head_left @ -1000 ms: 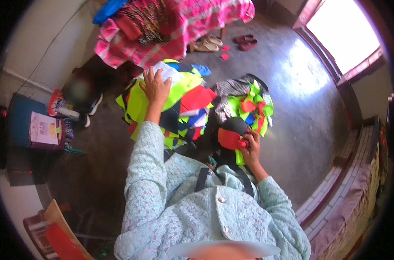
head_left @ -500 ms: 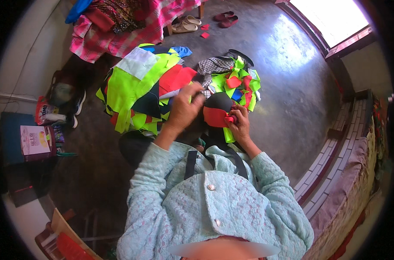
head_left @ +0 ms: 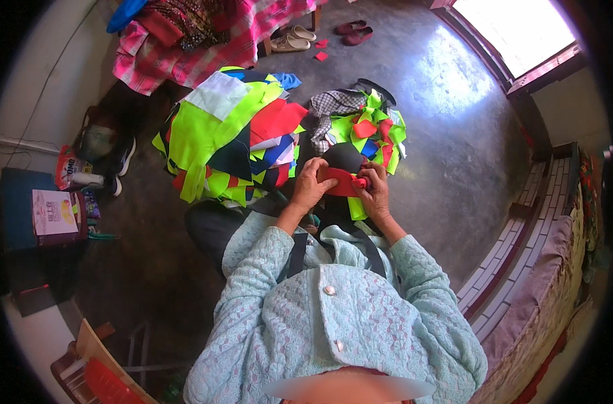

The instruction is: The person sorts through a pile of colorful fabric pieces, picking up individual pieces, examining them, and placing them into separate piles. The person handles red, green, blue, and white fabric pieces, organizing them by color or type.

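A piece of red cloth stretches between my hands above my lap. My left hand pinches its left end, the thumb lying on top. At its right end my right hand is closed around a bunched, rolled part of the red cloth. A strip of yellow-green cloth hangs below the right hand. Just beyond the hands is my dark knee. A large heap of cloth pieces, yellow-green, red, white and dark, lies to the left. Past the knee lies a smaller heap of yellow-green, red and blue scraps.
Grey-checked cloth lies beside the smaller heap. Dark red shoes and pale shoes stand at the far side, with red scraps near them. A pink plaid cloth hangs at far left. A bright doorway is at far right.
My left hand has come down and to the right from above the cloth heap and taken hold of the red cloth's left end. The right hand stays nearly in place.
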Tool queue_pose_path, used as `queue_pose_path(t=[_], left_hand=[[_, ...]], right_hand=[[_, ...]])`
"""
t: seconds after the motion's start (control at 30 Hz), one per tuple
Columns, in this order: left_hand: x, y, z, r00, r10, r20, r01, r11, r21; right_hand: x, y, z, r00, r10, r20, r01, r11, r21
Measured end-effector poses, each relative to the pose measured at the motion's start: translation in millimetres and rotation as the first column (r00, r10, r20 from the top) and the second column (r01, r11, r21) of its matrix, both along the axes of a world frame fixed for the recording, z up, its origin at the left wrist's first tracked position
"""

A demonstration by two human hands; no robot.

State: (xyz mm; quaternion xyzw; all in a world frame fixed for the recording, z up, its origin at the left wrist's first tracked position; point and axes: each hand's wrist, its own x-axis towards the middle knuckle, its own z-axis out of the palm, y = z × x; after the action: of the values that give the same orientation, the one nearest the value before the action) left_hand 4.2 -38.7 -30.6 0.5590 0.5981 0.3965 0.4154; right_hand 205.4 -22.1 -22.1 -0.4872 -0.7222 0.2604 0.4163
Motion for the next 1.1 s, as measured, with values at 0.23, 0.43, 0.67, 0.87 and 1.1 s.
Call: queue_pose_path(t=[0.23, 0.43, 0.67, 0.87, 1.1], left_hand=[[-7, -2, -8, 1.000, -0.026, -0.016, 0.027, 1.000, 0.016], [-39, -1, 4, 0.930, 0.097, 0.354, -0.022, 0.977, -0.211], [-57, -14, 76, 0.598, 0.239, 0.765, -0.066, 0.966, -0.251], [-69, -7, 104, 0.692, 0.128, 0.711, -0.074, 0.992, -0.106], [-90, 9, 145, 0.805, 0.106, 0.584, -0.154, 0.988, 0.032]], right_hand=[[0, 1, 1, 1.000, -0.011, -0.029, 0.010, 0.999, -0.044], [1, 2, -6, 0.999, -0.009, -0.050, 0.008, 1.000, -0.025], [-1, 1, -1, 0.999, -0.036, -0.016, 0.036, 0.999, 0.010], [-2, 0, -5, 0.998, -0.035, -0.044, 0.035, 0.999, -0.022], [0, 0, -3, 1.000, -0.018, -0.026, 0.018, 1.000, -0.013]])
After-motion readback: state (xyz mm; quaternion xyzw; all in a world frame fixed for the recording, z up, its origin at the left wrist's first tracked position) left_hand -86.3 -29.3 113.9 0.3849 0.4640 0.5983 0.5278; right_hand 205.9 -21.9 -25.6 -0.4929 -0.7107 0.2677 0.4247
